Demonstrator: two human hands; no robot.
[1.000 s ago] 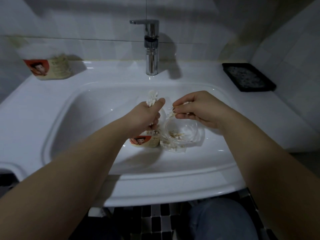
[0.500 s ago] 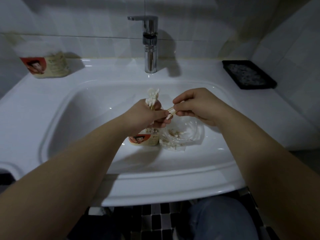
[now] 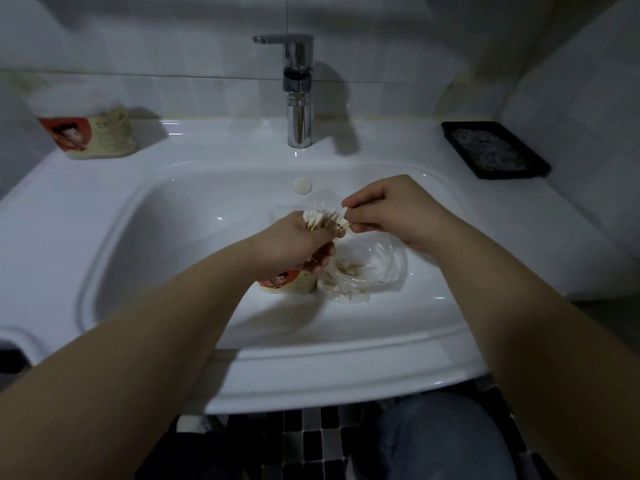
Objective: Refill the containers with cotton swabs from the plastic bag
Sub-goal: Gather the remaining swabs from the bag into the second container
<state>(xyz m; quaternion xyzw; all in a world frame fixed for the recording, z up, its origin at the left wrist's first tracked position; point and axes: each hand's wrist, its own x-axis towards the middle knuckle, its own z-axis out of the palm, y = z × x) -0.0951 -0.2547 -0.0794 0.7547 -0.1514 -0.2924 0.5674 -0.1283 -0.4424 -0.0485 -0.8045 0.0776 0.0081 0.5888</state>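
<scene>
Over the sink (image 3: 166, 244), the right hand (image 3: 391, 209) had brought its pinched cotton swabs (image 3: 344, 216) to the bundle (image 3: 318, 220) gripped in the left hand (image 3: 294, 245), above the container (image 3: 289, 285) and plastic bag (image 3: 377, 271); the bundle looked fuller, so filling seemed near.

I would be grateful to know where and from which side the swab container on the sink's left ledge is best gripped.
Probably round its labelled lower wall, coming from the front. The container stands upright on the sink ledge close to the tiled wall, so its back is shut off; its round side suits a wrap of fingers.
</scene>
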